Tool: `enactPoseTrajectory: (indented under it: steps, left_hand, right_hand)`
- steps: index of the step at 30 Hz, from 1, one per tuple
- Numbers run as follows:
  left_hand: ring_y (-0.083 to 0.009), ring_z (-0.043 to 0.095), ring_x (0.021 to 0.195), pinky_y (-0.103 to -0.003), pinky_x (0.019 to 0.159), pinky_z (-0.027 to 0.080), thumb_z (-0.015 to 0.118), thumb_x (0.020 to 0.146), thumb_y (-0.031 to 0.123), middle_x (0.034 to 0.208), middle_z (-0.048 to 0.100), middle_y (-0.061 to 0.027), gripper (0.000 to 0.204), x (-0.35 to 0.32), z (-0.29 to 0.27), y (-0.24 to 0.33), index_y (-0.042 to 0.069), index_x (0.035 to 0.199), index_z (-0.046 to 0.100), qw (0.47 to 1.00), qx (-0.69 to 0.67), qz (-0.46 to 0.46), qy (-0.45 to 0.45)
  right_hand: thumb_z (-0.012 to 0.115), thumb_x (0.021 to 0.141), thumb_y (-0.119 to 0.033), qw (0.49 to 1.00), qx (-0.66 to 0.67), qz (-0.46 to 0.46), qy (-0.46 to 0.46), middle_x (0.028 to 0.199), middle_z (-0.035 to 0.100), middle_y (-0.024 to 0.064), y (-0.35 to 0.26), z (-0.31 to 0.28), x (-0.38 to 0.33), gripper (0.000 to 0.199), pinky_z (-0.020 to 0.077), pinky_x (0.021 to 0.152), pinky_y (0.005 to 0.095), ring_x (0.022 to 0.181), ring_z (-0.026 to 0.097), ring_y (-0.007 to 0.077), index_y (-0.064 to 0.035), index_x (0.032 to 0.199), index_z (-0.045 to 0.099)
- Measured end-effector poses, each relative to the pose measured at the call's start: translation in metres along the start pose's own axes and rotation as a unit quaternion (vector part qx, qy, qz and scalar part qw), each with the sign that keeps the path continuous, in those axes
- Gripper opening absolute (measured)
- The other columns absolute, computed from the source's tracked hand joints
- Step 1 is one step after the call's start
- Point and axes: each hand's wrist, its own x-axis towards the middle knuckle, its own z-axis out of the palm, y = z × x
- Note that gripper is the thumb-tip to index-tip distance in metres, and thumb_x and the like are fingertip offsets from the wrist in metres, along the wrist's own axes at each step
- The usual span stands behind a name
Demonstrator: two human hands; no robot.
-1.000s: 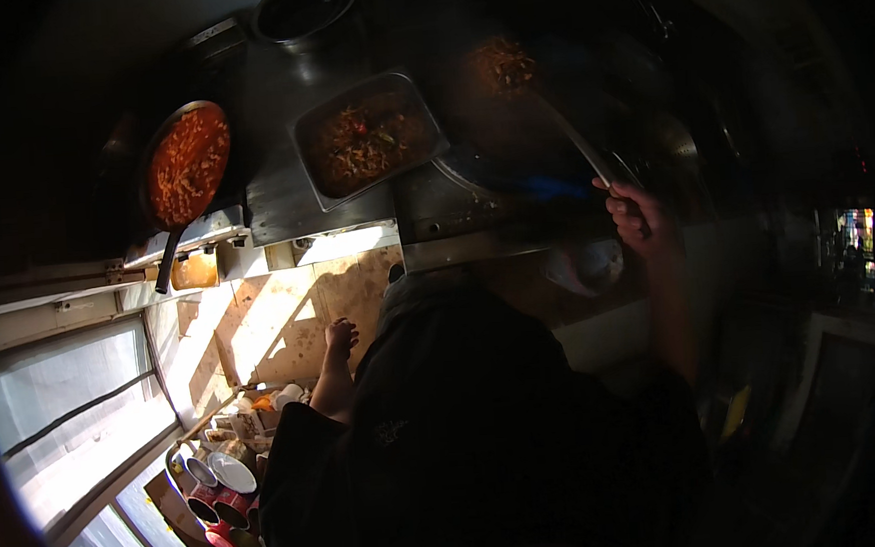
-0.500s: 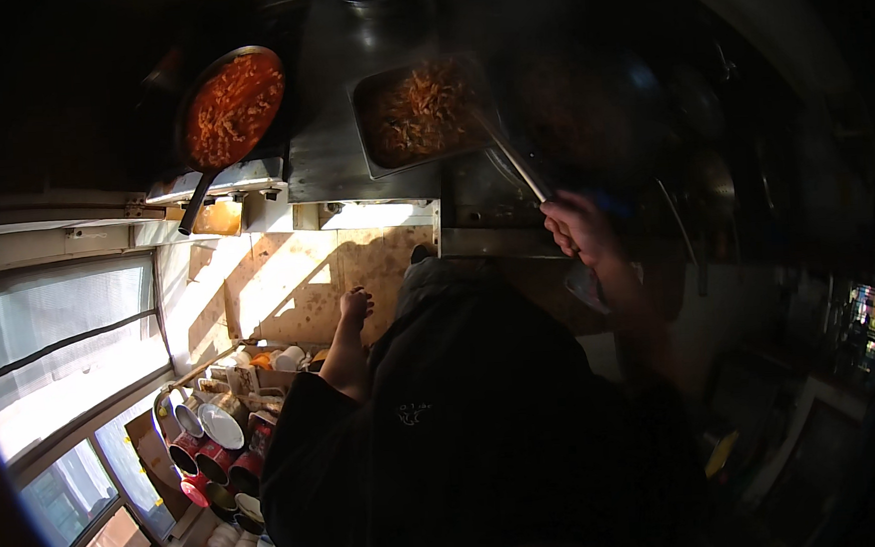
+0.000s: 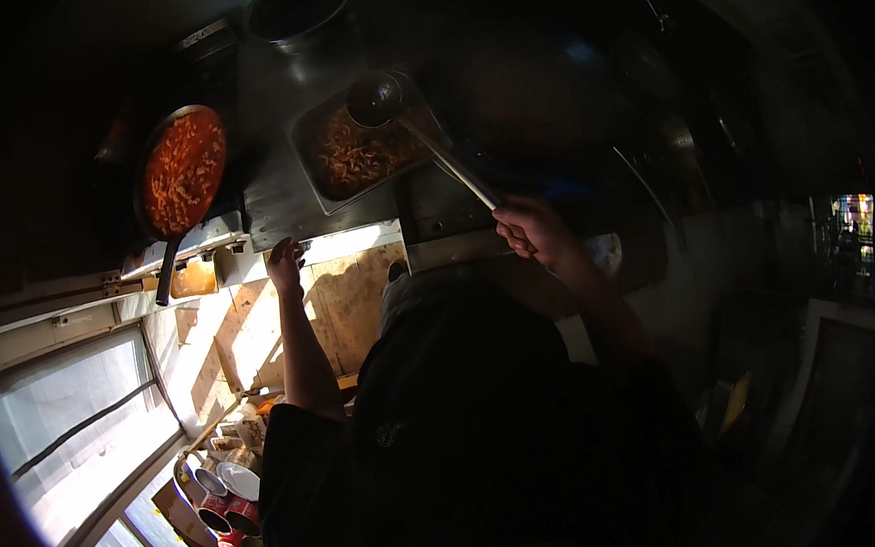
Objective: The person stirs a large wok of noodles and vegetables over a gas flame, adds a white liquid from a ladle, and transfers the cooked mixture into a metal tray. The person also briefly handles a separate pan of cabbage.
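My right hand (image 3: 532,233) is closed round the pale handle of a long ladle (image 3: 462,180). The ladle's dark round bowl hangs over the far part of a rectangular metal tray (image 3: 325,202), which contains brown, shredded-looking food (image 3: 355,155). My left hand (image 3: 287,265) holds nothing; its fingers are loosely bent and apart, near the front edge of the metal counter. Left of the tray rests a frying pan (image 3: 169,252) of bright red sauce with pale pieces in it (image 3: 186,167), its dark handle pointing toward me.
A dark round pot (image 3: 299,11) stands beyond the tray on the metal counter (image 3: 271,203). To the right, the cooking area is mostly lost in shadow. Several cans and cups (image 3: 236,496) are heaped at my lower left by a window (image 3: 86,415). Sunlight falls across the wooden floor (image 3: 344,299).
The ladle's bowl, earlier not discernible at the food, now shows raised over the tray. My left hand has moved forward and left toward the counter edge. The whole view has shifted and turned.
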Motion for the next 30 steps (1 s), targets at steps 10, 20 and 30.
enactPoseTrajectory:
  steps: [10,20,30]
  left_hand:
    - [-0.0167,0.063,0.058,-0.03,0.052,0.05,0.063,0.087,0.025,0.07,0.067,-0.0096,0.025,0.129,0.096,0.057,0.003,0.094,0.071,0.991,0.088,0.085,-0.054]
    - [-0.0245,0.066,0.054,-0.038,0.052,0.051,0.057,0.084,0.03,0.06,0.065,-0.0154,0.034,0.105,0.11,0.049,0.002,0.069,0.068,0.93,0.346,0.121,0.004]
    - [-0.0178,0.059,0.061,-0.033,0.052,0.052,0.057,0.086,0.011,0.073,0.062,-0.0093,0.016,-0.025,0.135,-0.009,-0.004,0.078,0.059,0.985,-0.164,-0.016,0.049]
  right_hand:
    - [0.062,0.091,-0.022,0.92,-0.213,-0.159,0.288,0.058,0.046,-0.0024,-0.053,-0.079,0.003,0.014,0.0312,0.035,0.0235,0.04,0.039,0.0055,-0.0085,0.091,0.06]
    - [0.064,0.086,-0.017,0.705,-0.597,-0.237,0.299,0.098,0.068,0.0177,-0.045,-0.14,0.043,0.041,0.0531,0.076,0.0436,0.089,0.065,0.0351,-0.0093,0.126,0.059]
    - [0.066,0.083,-0.012,0.696,-0.63,-0.148,0.309,0.091,0.069,0.0162,-0.084,-0.221,-0.111,0.038,0.0529,0.072,0.0362,0.082,0.069,0.0257,-0.0112,0.121,0.065]
